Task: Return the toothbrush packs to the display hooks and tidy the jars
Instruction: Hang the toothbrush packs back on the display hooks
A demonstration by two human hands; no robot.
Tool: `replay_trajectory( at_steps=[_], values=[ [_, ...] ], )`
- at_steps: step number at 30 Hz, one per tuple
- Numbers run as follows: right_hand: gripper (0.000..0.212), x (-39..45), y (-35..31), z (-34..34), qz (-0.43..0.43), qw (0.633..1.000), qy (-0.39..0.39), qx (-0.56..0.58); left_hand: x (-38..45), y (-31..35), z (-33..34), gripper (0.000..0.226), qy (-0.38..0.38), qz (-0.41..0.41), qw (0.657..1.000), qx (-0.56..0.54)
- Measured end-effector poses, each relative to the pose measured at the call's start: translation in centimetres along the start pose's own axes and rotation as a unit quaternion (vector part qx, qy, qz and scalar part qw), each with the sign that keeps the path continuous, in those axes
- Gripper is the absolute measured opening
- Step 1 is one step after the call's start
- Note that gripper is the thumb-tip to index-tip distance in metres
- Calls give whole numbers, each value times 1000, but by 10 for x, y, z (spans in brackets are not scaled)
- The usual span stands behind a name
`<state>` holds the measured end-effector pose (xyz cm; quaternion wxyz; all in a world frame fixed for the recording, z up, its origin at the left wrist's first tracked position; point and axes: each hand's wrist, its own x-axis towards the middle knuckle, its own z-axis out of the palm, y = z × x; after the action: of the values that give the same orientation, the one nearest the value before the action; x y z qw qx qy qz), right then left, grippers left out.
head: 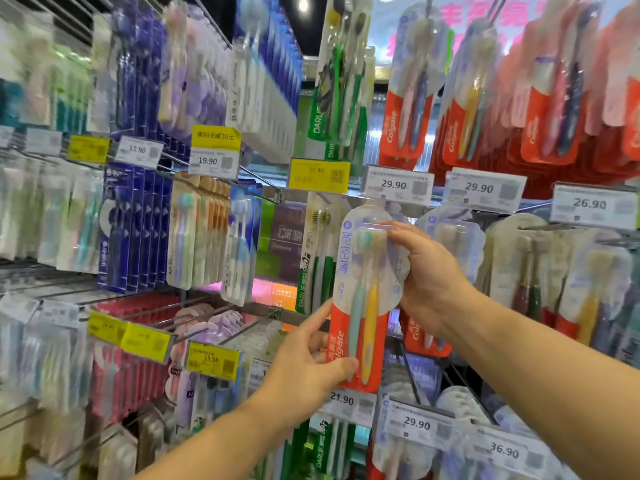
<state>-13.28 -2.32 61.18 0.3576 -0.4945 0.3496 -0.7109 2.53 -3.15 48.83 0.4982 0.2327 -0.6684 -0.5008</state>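
Centre frame, both hands, left (308,362) and right (424,271), are gripping one toothbrush pack (363,299); missing the blurred hook risks dropping it.

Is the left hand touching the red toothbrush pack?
Touching. The head view shows the left hand pinching the pack's lower red end, thumb across its front; the right hand holds its upper part.

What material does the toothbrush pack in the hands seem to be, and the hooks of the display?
Toothbrush pack: seemingly a clear glossy plastic blister over a printed card back; the brushes show through and light glints on it. Both hands, left hand and right hand, grip it. Display hooks: probably thin bare metal wire, grey with a dull shine.
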Motion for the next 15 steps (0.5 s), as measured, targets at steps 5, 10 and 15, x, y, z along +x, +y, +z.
replay_trajectory(
  at_steps=[5,10,15],
  values=[
    [31,7,-5,-3,-21,1000,12,15,10,5,2,88,-8,0,1000,5],
    [30,12,-14,0,-46,999,14,21,21,13,5,84,-14,16,999,-24],
    [19,18,-15,2,-65,997,37,-6,30,13,9,83,-2,18,999,-46]
  ],
)
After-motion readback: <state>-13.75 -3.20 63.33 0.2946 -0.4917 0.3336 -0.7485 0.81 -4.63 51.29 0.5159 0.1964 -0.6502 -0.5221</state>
